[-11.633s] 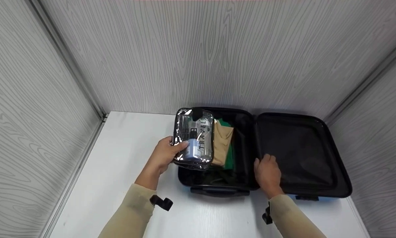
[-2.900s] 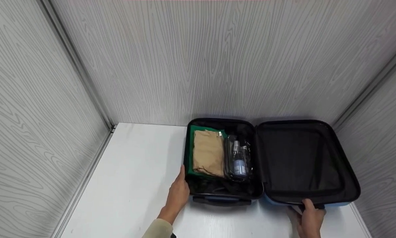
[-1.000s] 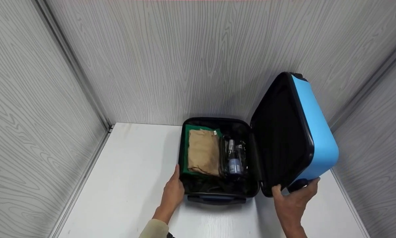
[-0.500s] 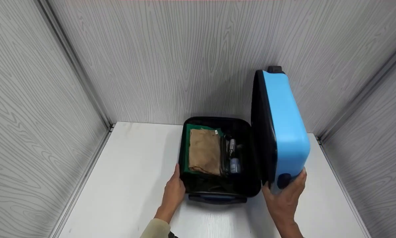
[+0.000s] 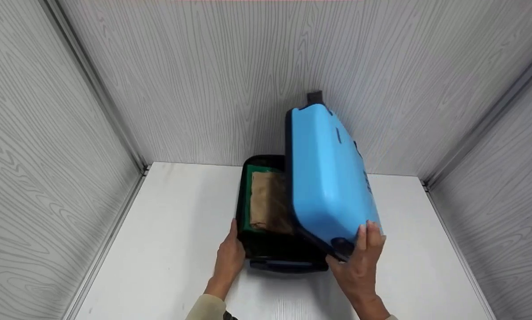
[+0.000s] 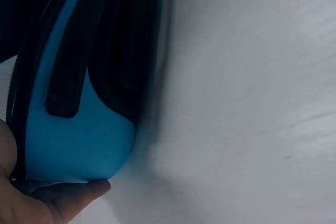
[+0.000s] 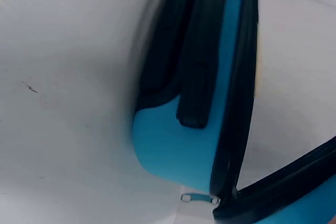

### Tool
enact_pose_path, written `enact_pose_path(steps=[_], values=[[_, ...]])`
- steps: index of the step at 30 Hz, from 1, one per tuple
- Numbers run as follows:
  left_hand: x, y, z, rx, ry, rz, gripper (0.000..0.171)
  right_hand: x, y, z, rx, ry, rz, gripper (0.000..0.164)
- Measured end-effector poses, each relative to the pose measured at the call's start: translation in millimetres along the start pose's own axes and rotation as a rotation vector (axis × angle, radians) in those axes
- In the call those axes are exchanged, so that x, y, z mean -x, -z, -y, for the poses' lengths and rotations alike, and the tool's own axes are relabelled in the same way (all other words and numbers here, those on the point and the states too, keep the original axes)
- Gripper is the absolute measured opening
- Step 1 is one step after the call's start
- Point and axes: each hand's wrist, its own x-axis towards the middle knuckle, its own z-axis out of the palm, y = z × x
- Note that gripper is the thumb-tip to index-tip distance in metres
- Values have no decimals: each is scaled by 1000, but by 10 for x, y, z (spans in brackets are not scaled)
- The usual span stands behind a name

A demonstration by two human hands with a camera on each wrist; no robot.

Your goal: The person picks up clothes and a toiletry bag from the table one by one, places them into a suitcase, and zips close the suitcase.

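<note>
The black-lined base of a small blue suitcase [image 5: 266, 246] lies on the white table. Above it, the blue lid [image 5: 323, 178] leans over to the left, partly raised. My right hand [image 5: 359, 266] grips the lid's near corner, thumb at the rim and fingers on the outer shell. My left hand [image 5: 230, 258] rests against the base's left side with fairly straight fingers [image 6: 79, 198]. Inside the base, a folded tan garment [image 5: 261, 200] lies on a green cloth [image 5: 247, 209]. The lid hides the clear toiletry bag seen earlier.
Grey wood-grain panels [image 5: 203, 80] enclose the table [image 5: 177, 231] at the back and both sides. The carry handle [image 5: 288, 266] faces the near side of the base. A zipper pull [image 7: 199, 198] hangs by the hinge in the right wrist view.
The toiletry bag went from my left hand into the base. My right hand has since lifted the lid from flat and swung it leftward over the base. The left hand stays at the base's side.
</note>
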Motion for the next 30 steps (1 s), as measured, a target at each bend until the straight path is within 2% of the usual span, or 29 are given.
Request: enact_pose_path(steps=[3,6,10,14,19,25,30], values=[[-1,15,5,27,24,21,58,34,-66,85,51,64,50,132],[7,4,0,47,41,35,58,71,-125,143,113,120,100,133],[21,-31,-18,37,9,23,56,133,-181,174,185,180,159,131],[31,-39,-24,25,-43,-4,54,192,-226,191,207,232,188,129],[37,-40,-19,31,-70,-22,55,224,-257,199,214,260,202,127],[48,-38,-37,31,-37,11,58,282,-288,212,231,284,237,123],[59,-33,-44,34,-17,30,60,329,-297,221,220,302,262,114]])
